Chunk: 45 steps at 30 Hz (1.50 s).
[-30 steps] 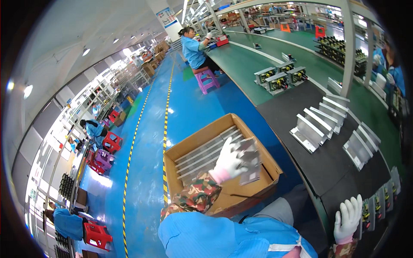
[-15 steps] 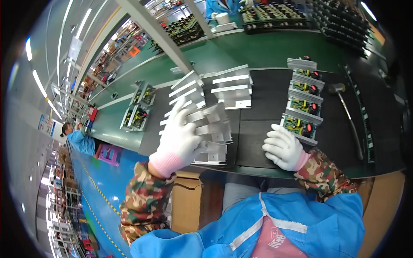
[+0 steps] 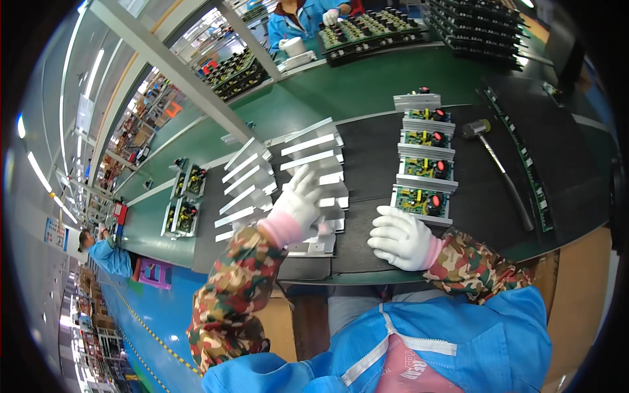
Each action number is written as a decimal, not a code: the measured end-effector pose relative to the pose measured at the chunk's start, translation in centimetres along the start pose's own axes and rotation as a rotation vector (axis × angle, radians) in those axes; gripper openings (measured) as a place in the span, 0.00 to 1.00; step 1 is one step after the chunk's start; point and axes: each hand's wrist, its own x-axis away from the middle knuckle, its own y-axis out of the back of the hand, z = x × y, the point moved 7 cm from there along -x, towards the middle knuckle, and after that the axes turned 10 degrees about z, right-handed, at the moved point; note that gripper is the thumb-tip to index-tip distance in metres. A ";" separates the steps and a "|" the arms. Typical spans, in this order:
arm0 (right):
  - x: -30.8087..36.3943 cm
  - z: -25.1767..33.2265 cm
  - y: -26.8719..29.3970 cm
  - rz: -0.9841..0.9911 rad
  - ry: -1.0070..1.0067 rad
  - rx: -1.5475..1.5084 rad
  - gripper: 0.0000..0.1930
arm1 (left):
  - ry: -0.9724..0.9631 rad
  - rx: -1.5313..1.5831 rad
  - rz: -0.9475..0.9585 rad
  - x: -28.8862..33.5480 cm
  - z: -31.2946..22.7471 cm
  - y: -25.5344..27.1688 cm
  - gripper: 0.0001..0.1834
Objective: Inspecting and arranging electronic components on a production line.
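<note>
My left hand, in a white glove with a pink cuff, reaches over the nearer column of silver metal brackets. Its fingers are stretched out and rest on or just above the metal; I cannot tell which. To its left stands another column of angled metal brackets. My right hand lies open on the black mat, holding nothing. Just beyond its fingers, a row of green circuit boards with silver metal pieces runs away from me.
Right of the boards lie a hammer and a long narrow circuit strip. More assembled boards sit at the left. Across the bench, a person in blue works by trays of components. A metal post rises at the far edge.
My left hand has moved from the left bracket column to the one beside it, whose brackets now stand more spread out. My right hand stays on the mat. The whole view has shifted.
</note>
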 end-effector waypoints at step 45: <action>-17.7 -37.7 0.2 0.630 -0.777 0.510 0.28 | 0.959 0.317 -0.546 13.3 -9.8 -7.2 0.48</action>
